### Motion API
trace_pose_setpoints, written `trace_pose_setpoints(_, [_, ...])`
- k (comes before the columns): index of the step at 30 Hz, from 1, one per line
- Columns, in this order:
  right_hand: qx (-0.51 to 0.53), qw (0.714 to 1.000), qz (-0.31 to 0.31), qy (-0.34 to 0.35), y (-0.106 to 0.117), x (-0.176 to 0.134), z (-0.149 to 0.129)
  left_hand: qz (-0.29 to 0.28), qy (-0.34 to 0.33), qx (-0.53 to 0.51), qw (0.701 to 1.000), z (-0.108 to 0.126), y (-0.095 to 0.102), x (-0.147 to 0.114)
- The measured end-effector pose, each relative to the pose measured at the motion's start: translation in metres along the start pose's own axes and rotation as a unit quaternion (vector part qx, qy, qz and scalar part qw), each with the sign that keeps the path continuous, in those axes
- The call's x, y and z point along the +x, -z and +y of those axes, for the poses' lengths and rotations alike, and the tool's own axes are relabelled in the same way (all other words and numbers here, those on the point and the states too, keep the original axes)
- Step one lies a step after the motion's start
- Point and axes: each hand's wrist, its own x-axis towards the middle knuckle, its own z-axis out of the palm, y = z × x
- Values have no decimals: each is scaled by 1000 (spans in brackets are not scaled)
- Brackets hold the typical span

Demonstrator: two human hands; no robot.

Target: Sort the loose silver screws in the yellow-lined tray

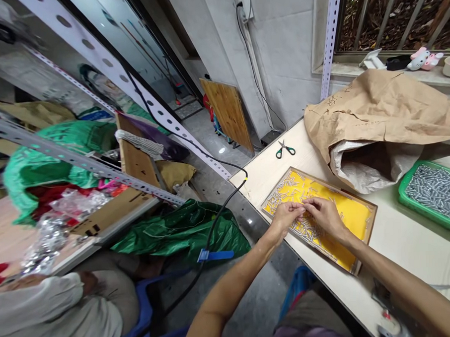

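Two hands meet over the yellow tray (356,215): left hand (285,216) and right hand (326,215), fingertips pinched together in a narrow grip on small metal pins (299,205) — whether each holds one, I cannot tell. Pins lie scattered across the tray's far end. Beyond the tray rest scissors (285,149); beside it a brown paper sack (379,122) and a green basket (433,191) — all on the worktop (400,245).
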Motion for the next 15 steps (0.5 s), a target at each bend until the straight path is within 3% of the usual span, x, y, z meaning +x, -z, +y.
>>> trace_pose_setpoints(3, [-18, 1000, 3, -2, 1, -1, 4, -24, -5, 55, 998, -3, 5, 4])
trace_pose_setpoints(6, [-62, 997, 18, 39, 4, -2, 7, -15, -94, 228, 969, 5, 13, 12])
trace_pose_setpoints(10, [-119, 989, 50, 76, 11, -4, 11, 58, -247, 485, 837, 25, 19, 32])
trace_pose_setpoints(12, [-126, 988, 47, 76, 14, -5, 14, 63, -242, 565, 786, 28, 17, 39])
trace_pose_setpoints(15, [-128, 987, 41, 83, 16, -7, 17, 30, -215, 623, 751, 18, 12, 38])
